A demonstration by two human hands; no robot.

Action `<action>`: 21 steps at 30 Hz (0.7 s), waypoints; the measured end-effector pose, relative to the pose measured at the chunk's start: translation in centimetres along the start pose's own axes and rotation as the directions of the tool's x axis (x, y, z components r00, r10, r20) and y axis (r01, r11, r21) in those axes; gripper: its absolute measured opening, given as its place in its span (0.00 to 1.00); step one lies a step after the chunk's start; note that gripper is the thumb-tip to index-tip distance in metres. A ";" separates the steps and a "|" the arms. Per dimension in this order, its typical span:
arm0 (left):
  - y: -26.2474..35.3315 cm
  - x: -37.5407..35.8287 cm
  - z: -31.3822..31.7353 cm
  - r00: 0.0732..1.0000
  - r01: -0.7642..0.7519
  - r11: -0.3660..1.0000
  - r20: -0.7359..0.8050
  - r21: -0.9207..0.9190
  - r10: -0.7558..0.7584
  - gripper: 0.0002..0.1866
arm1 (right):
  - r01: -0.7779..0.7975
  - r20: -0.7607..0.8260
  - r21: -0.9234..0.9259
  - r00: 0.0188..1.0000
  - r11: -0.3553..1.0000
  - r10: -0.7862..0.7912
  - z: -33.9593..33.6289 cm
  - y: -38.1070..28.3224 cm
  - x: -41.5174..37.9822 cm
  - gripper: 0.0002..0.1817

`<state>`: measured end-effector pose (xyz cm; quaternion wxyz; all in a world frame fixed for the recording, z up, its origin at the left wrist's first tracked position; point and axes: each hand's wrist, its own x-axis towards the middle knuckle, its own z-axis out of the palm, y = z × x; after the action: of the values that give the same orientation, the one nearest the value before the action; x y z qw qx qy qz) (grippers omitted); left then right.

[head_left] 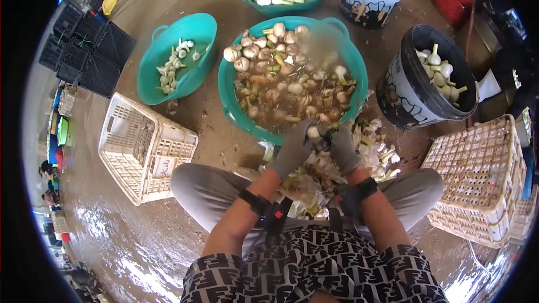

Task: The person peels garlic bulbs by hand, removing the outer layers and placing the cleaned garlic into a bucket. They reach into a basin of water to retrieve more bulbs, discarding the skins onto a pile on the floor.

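Note:
My left hand (pixel 293 148), in a grey glove, is closed around a pale garlic bulb (pixel 313 132) at the near rim of a green tub. My right hand (pixel 343 148), gloved too, is closed right beside the bulb; what its fingers hold is hidden, though something small and dark shows between the hands. The green tub (pixel 225 87) holds murky water with many brownish unpeeled bulbs (pixel 264 53), some heaped above the water at its far left. Below my hands, a pile of papery peelings (pixel 314 182) lies between my legs.
A tilted green basin (pixel 199 28) with white bulbs stands left, above a white crate (pixel 168 157). Right are a black bucket (pixel 401 92) of peeled garlic and stacked white crates (pixel 471 179). Another bucket (pixel 365 5) and full green basins (pixel 289 7) stand behind. The floor is wet.

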<state>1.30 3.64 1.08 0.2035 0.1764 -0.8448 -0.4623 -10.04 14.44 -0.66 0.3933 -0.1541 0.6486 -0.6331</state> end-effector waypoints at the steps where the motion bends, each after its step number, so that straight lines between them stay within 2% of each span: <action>1: 0.0 0.1 0.1 1.000 0.011 0.999 -0.005 -0.035 -0.012 0.22 | -0.022 -0.017 0.102 1.000 0.995 0.024 0.5 -1.1 -0.7 0.06; 2: 0.0 0.0 0.2 0.998 0.058 0.996 0.003 -0.066 -0.058 0.21 | -0.041 -0.033 0.205 0.998 0.978 0.049 0.8 -1.9 -1.3 0.06; 3: 0.1 0.0 0.1 0.995 0.102 0.990 0.014 -0.096 -0.101 0.21 | 0.089 0.006 0.092 0.996 0.992 -0.090 0.3 -0.5 -0.8 0.06; 4: 0.3 0.0 0.1 0.989 0.144 0.981 0.030 -0.126 -0.142 0.21 | 0.128 0.023 0.063 0.991 0.990 -0.130 0.3 0.0 -0.6 0.06; 5: -0.8 0.0 0.8 0.944 0.331 0.888 0.101 -0.320 -0.315 0.18 | 0.174 0.033 0.031 0.984 0.984 -0.175 0.1 0.4 -0.3 0.07; 6: -0.9 0.1 1.0 0.922 0.372 0.695 0.157 -0.615 -0.354 0.15 | 0.223 0.031 -0.005 0.974 0.975 -0.223 -0.2 0.2 -0.3 0.07; 7: -0.9 0.2 1.1 0.898 0.391 0.408 0.244 -0.825 -0.367 0.13 | 0.121 0.015 -0.039 0.993 0.992 -0.121 -0.3 -0.2 -0.5 0.07; 8: -0.9 0.2 1.1 0.890 0.409 0.304 0.302 -0.861 -0.343 0.12 | 0.021 -0.009 -0.068 1.000 0.997 -0.022 -0.1 -0.6 -0.6 0.08; 9: -1.1 0.6 1.0 0.881 0.429 0.199 0.359 -0.881 -0.309 0.11 | 0.077 0.007 0.049 0.997 0.996 -0.077 0.0 0.2 -0.3 0.08; 10: -0.5 0.9 0.3 0.852 0.479 0.184 0.404 -0.858 -0.333 0.11 | 0.134 0.022 0.164 0.990 0.977 -0.140 0.0 1.0 0.1 0.09; 11: 0.3 0.9 -0.3 0.817 0.530 0.169 0.448 -0.831 -0.364 0.11 | 0.067 0.035 0.095 0.997 0.993 -0.071 -0.3 0.8 -0.1 0.09; 12: 0.4 0.8 -0.5 0.852 0.488 0.304 0.373 -0.818 -0.367 0.12 | -0.005 0.046 0.028 0.999 1.000 0.004 -0.5 0.3 -0.4 0.10; 14: 0.8 0.7 0.0 0.928 0.356 0.589 0.198 -0.726 -0.317 0.15 | -0.069 0.080 0.161 0.995 0.985 0.056 -0.2 -1.7 -1.7 0.09; 16: 1.1 0.4 0.7 0.980 0.177 0.826 0.017 -0.535 -0.199 0.20 | -0.025 0.040 0.254 0.999 0.967 0.016 -0.2 -0.3 -1.0 0.09; 20: 1.7 0.0 0.5 0.998 0.058 0.904 0.017 -0.423 -0.056 0.27 | 0.052 -0.064 0.359 0.997 0.932 -0.031 0.7 -1.7 -1.9 0.07; 21: 2.5 0.2 0.2 1.000 0.023 0.929 0.012 -0.368 -0.020 0.27 | 0.031 -0.078 0.306 0.997 0.951 -0.007 0.6 -1.7 -1.7 0.07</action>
<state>0.78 5.00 3.15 0.2247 0.1426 -0.7419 -0.6155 -8.98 14.95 1.53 0.3817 -0.0733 0.5552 -0.7354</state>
